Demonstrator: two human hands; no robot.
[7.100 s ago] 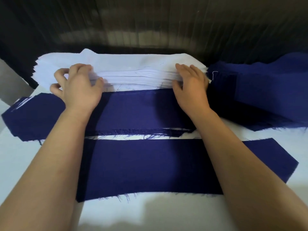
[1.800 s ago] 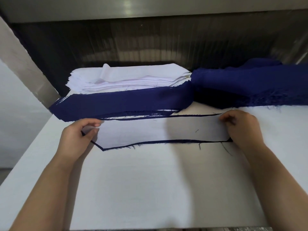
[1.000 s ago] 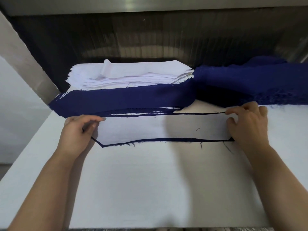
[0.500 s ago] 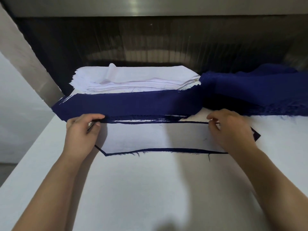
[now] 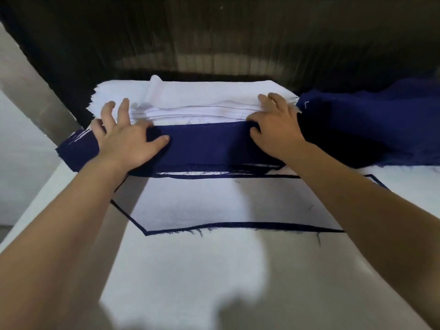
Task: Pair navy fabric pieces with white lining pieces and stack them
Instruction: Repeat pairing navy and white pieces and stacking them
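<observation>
Lying nearest, short of both hands, one pair looks finished: a white lining piece [image 5: 226, 201] on a navy piece [image 5: 238, 225]. Under the palms sits a navy stack [image 5: 207, 146]. The left hand [image 5: 123, 136] lies flat, fingers spread. Whether the right hand [image 5: 276, 129] pinches the lining pile [image 5: 202, 96] beyond, I cannot tell. Plenty looks left to pair.

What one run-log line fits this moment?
left hand: rests on white lining stack and navy stack | right hand: touches white lining stack | paired piece: flat on table, lining over navy
</observation>
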